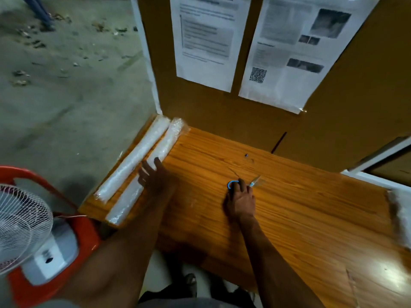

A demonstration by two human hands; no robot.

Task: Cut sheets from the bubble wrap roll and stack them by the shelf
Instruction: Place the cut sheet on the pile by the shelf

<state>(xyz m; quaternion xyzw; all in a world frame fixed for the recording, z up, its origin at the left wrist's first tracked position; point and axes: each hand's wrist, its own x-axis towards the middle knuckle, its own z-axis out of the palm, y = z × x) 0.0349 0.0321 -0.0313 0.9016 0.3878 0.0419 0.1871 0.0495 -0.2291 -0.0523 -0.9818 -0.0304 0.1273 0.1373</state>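
Two white bubble wrap rolls lie side by side along the left edge of the wooden table (300, 207). My left hand (155, 177) rests with straight fingers on the nearer roll (164, 143); the outer roll (133, 158) lies apart from it, closer to the table edge. My right hand (241, 196) grips blue-handled scissors (243, 184) in the middle of the table, with the blades pointing away to the right. More bubble wrap (400, 212) shows blurred at the table's right edge.
A brown board (347, 121) with two printed papers (209, 41) stands behind the table. A white fan (24, 225) on a red plastic stool (86, 232) stands at the lower left. Concrete floor (66, 85) lies beyond the table's left edge.
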